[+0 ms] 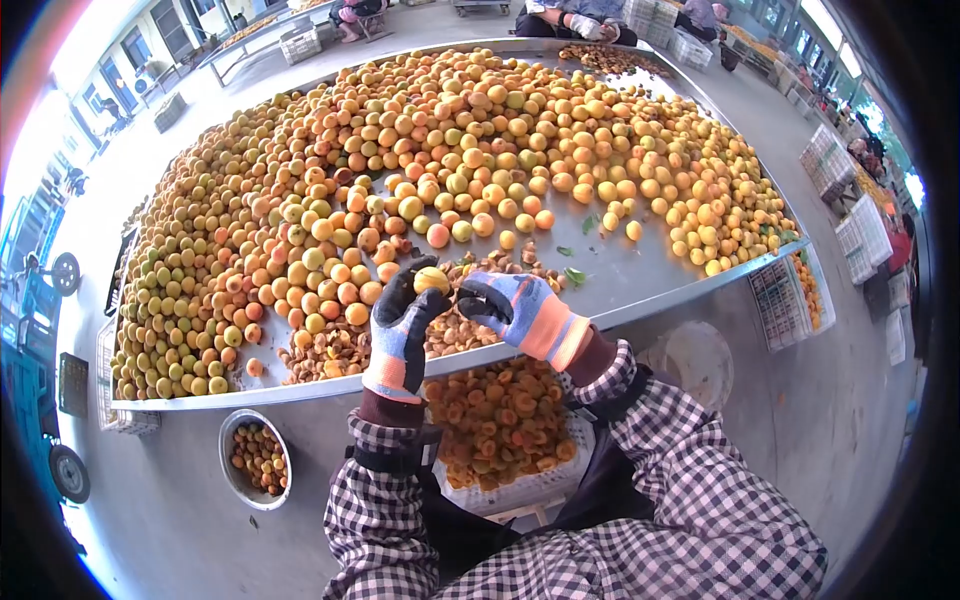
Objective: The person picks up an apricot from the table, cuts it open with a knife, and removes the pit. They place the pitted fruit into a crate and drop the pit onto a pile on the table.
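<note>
My left hand point(400, 335), in a blue and black glove with an orange cuff, pinches a yellow apricot point(432, 280) between thumb and fingers. Just right of it is my right hand point(525, 312), gloved alike, its fingers curled together close to the fruit. Whatever its fingertips may hold is hidden. Both hands are above the near edge of a metal table point(630, 260) heaped with whole apricots point(400, 120). Brown apricot pits point(350, 355) lie under and beside the hands. Below the edge, between my knees, a white crate point(520, 492) holds opened apricot halves point(500, 420).
A metal basin point(225, 470) of darker fruit stands on the floor at left. On the right are a whitish round tub point(700, 365) and a white crate point(782, 305) with apricots. Across the table sits another person with gloved hands point(590, 27).
</note>
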{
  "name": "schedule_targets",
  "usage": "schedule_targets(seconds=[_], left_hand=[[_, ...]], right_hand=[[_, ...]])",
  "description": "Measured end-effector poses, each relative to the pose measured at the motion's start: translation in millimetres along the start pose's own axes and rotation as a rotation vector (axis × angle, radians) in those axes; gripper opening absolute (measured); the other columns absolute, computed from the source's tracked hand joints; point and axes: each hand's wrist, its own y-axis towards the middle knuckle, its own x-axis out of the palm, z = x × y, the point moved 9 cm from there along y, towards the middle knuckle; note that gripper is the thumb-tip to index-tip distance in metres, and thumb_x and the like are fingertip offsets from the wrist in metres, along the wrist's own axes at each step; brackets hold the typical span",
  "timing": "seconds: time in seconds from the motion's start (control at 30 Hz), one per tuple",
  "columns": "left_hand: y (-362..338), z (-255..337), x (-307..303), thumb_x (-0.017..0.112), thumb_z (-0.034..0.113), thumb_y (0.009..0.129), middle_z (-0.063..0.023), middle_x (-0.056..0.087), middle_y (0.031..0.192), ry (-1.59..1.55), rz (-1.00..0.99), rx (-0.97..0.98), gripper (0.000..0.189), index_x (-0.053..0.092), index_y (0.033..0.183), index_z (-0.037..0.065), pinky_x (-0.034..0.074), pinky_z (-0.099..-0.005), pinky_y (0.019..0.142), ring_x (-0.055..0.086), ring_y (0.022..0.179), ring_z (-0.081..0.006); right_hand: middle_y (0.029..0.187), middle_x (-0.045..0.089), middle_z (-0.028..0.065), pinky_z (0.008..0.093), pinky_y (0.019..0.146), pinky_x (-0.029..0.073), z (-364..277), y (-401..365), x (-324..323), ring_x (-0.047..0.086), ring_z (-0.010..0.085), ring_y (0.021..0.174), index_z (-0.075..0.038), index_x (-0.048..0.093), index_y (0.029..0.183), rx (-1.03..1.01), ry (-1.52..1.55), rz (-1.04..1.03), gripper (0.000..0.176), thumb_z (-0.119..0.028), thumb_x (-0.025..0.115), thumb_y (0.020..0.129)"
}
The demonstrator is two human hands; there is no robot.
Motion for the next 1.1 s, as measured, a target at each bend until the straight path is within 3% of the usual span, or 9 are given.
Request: schedule_targets(seconds=[0.13,0.33,0.4,0.53,0.7,0.83,0.93,1.0,1.1], left_hand=[[1,-3,0,0.065,0.008,0.086,-0.0056,0.06,0.111,-0.016,-0.009,-0.004,0.041,0.053,0.124,0.001,0.05,-0.0278,0.086,0.058,0.099,-0.0139],[2,0,6,0.063,0.004,0.085,-0.0043,0.058,0.117,0.073,0.002,0.054,0.042,0.052,0.126,0.002,0.044,-0.027,0.093,0.055,0.105,-0.0134],[1,1,7,0.061,0.003,0.085,-0.0045,0.057,0.118,0.06,0.006,0.056,0.044,0.05,0.128,0.002,0.042,-0.0266,0.094,0.054,0.108,-0.0137],[-1,0,13,0.061,0.003,0.086,-0.006,0.058,0.113,0.089,0.019,0.064,0.046,0.047,0.129,0.001,0.044,-0.0269,0.091,0.056,0.103,-0.0136],[-2,-5,13,0.058,0.002,0.087,-0.0064,0.06,0.094,-0.013,0.108,0.109,0.04,0.046,0.125,0.001,0.05,-0.0255,0.073,0.061,0.078,-0.012],[-8,-5,18,0.056,0.0,0.088,-0.0049,0.06,0.087,-0.044,0.119,0.074,0.037,0.047,0.124,0.001,0.05,-0.0238,0.068,0.061,0.072,-0.0116],[-6,-8,14,0.057,0.0,0.088,-0.0043,0.061,0.085,-0.064,0.162,0.076,0.033,0.05,0.12,0.001,0.049,-0.0228,0.067,0.06,0.07,-0.0112],[-2,-6,7,0.057,0.008,0.089,-0.008,0.06,0.071,0.073,0.214,0.134,0.029,0.052,0.116,0.0,0.049,-0.0266,0.05,0.059,0.052,-0.0173],[1,-1,0,0.066,0.005,0.083,-0.0082,0.064,0.092,0.087,0.148,0.126,0.038,0.054,0.119,-0.002,0.052,-0.0263,0.069,0.063,0.076,-0.0151]], right_hand=[[0.097,0.065,0.0154,0.0302,0.075,0.052,-5,-1,0,0.066,0.0241,0.089,0.001,0.056,0.113,-0.048,-0.098,-0.013,0.033,-0.008,0.066,0.083],[0.095,0.065,0.0156,0.033,0.075,0.052,8,-3,14,0.065,0.0283,0.09,-0.001,0.056,0.112,0.058,-0.045,-0.035,0.033,-0.007,0.066,0.081],[0.093,0.065,0.0147,0.0397,0.073,0.051,11,-3,14,0.062,0.0343,0.088,-0.008,0.057,0.111,0.086,-0.027,-0.005,0.03,-0.02,0.064,0.084],[0.093,0.065,0.0151,0.0404,0.071,0.051,10,-2,14,0.062,0.0343,0.088,-0.01,0.056,0.112,0.091,-0.121,0.006,0.029,-0.021,0.061,0.086],[0.09,0.065,0.0148,0.0432,0.067,0.051,14,-3,29,0.063,0.0347,0.082,-0.014,0.055,0.116,0.033,-0.11,0.057,0.03,-0.024,0.057,0.088],[0.088,0.066,0.0147,0.0439,0.066,0.051,17,-2,36,0.063,0.0351,0.08,-0.015,0.054,0.117,0.016,-0.131,0.09,0.03,-0.025,0.056,0.089],[0.089,0.065,0.0122,0.0397,0.067,0.052,21,0,42,0.064,0.0319,0.081,-0.01,0.055,0.11,0.055,-0.185,0.061,0.028,-0.013,0.062,0.083],[0.087,0.065,0.0127,0.0394,0.066,0.052,20,0,41,0.064,0.0322,0.08,-0.01,0.054,0.11,0.037,-0.21,0.085,0.028,-0.015,0.062,0.083],[0.085,0.065,0.0133,0.0399,0.065,0.052,19,1,36,0.064,0.0328,0.08,-0.01,0.054,0.109,0.027,-0.211,0.089,0.027,-0.017,0.062,0.084]])
